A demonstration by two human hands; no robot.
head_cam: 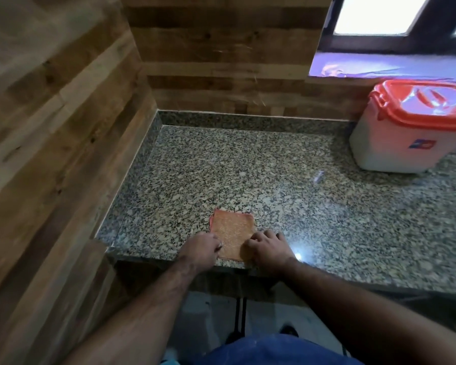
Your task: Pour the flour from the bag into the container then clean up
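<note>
Head view: your left hand (202, 248) and right hand (267, 248) pinched the folded orange cloth (232, 234) at lower centre of the granite surface (248, 180). The lidded container (411, 127) stood upper right; no bag showed. Press flat, align edges.

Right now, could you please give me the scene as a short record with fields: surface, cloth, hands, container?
surface: granite counter, set in a corner of wood-panelled walls
cloth: orange folded cloth, flat near the front edge
left hand: on the cloth's left edge
right hand: on the cloth's right edge
container: white container with red lid closed, far right
flour bag: not in view
</note>
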